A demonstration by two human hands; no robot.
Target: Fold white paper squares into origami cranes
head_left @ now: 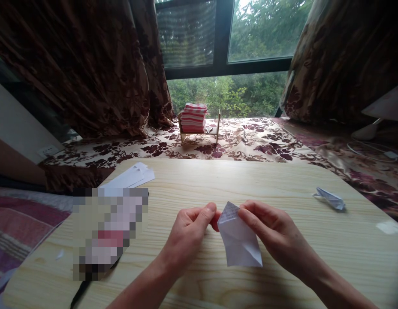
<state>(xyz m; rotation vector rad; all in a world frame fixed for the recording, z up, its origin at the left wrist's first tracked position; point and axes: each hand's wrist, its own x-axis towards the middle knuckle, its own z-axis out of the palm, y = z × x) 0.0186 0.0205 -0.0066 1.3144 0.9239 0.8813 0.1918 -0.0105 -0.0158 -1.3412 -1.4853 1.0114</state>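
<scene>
A small white sheet of paper (240,240), folded to a point at its top, is held upright above the wooden table. Faint writing shows on its folded top part, and a crease runs across the lower right. My right hand (271,225) pinches its upper right edge between thumb and fingers. At the paper's upper left edge, my left hand (192,225) is closed, thumb against the fingers, with the fingertips meeting the paper there and partly hidden. Farther right on the table lies a folded paper piece (329,198), long and narrow.
A stack of white paper strips (128,178) lies at the table's (173,180) back left, beside a blurred-out object (110,234) with a black strap. Beyond the table, a small wooden rack (217,128) holds folded pink-and-white cloths (194,118). A lamp (384,105) stands far right.
</scene>
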